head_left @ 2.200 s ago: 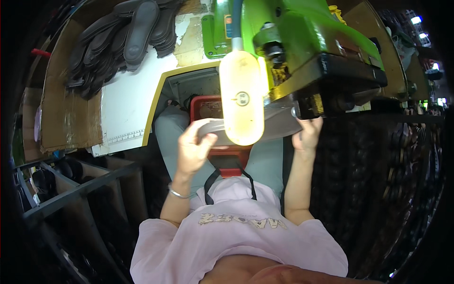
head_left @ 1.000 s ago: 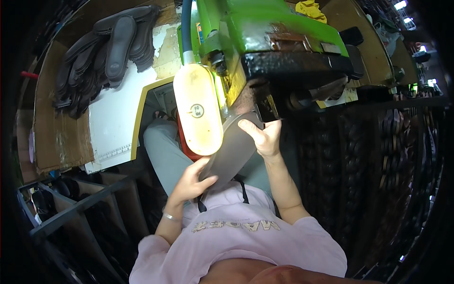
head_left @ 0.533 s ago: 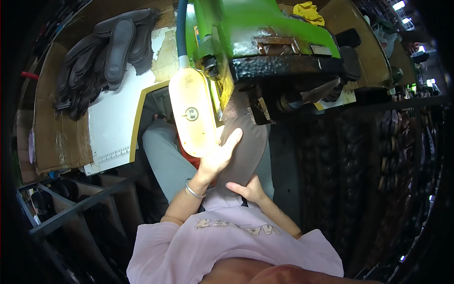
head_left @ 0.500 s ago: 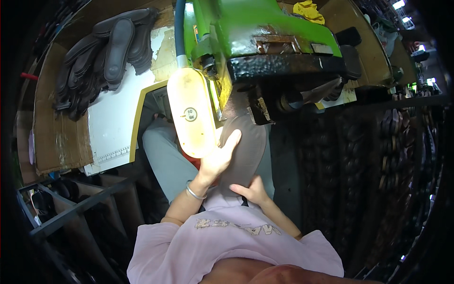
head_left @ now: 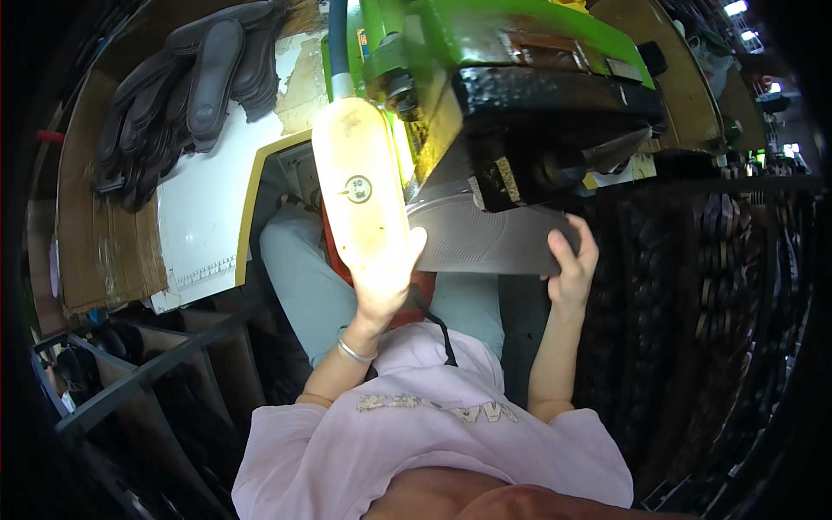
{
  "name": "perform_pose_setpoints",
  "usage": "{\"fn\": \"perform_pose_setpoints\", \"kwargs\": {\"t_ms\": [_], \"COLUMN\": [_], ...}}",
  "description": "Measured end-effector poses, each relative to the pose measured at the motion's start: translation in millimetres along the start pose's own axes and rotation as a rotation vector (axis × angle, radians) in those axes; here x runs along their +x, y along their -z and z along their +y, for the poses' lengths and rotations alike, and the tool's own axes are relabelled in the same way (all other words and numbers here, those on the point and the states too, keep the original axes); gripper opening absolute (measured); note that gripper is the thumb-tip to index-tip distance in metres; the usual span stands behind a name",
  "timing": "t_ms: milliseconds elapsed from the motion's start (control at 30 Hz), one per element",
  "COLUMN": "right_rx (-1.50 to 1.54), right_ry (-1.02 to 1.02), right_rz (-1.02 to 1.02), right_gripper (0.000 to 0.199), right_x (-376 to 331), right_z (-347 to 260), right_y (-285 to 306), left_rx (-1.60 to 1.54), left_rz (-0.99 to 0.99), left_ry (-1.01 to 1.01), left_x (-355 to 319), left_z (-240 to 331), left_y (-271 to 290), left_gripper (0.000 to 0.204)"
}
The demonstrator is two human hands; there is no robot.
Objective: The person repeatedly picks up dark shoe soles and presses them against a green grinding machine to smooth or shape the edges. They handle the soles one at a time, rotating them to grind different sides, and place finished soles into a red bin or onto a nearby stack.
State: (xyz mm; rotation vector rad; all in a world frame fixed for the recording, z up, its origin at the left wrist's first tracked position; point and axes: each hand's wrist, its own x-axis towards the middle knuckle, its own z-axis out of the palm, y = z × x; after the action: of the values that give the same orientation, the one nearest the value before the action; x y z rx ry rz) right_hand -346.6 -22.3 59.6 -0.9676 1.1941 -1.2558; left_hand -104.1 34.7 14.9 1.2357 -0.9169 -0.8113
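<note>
A dark grey shoe sole [head_left: 481,238] with fine curved ridges lies crosswise under the head of a green machine [head_left: 529,43]. My right hand [head_left: 574,260] grips its right end, thumb on top and fingers curled round the far edge. At the other end my left hand [head_left: 387,282] holds the sole, its thumb along the near edge. Part of that hand is hidden by a bright, oblong lamp [head_left: 354,186] hanging over it. The sole's far edge runs behind the machine's black lower part [head_left: 555,95], so I cannot tell whether they touch.
Stacked dark soles [head_left: 212,82] lie at the left on a white tabletop [head_left: 201,212] with a yellow edge, beside a cardboard box [head_left: 113,251]. A divided rack [head_left: 156,373] stands at the lower left. Rows of dark footwear parts [head_left: 715,269] line the right side.
The sole has swung from pointing toward me to lying crosswise. My right hand has moved out to the right and up with its end, while my left hand stays near the lamp.
</note>
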Motion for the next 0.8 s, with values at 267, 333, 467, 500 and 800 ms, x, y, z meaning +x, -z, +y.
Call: {"fn": "perform_pose_setpoints", "kwargs": {"t_ms": [267,333,467,500,800], "right_rx": [-0.019,-0.005,-0.01,-0.074,-0.258], "right_ry": [-0.083,0.01,0.188,0.196,0.152], "right_rz": [-0.335,-0.427,-0.504,-0.514,-0.543], "right_gripper": [0.028,0.033,0.039,0.039,0.045], "right_x": [51,47,33,29,27], "right_z": [-27,-13,-1,-3,28], "right_y": [-42,-56,-97,-102,-106], "left_rx": [-0.16,-0.195,-0.33,-0.339,-0.301], "left_rz": [-0.043,0.061,0.091,0.073,-0.207], "left_ry": [0.157,0.131,0.262,0.296,0.577], "left_x": [1,2,-6,-11,-84], "left_z": [22,40,30,28,-18], "left_y": [49,54,106,114,55], "left_gripper": [0.033,0.027,0.02,0.019,0.03]}}
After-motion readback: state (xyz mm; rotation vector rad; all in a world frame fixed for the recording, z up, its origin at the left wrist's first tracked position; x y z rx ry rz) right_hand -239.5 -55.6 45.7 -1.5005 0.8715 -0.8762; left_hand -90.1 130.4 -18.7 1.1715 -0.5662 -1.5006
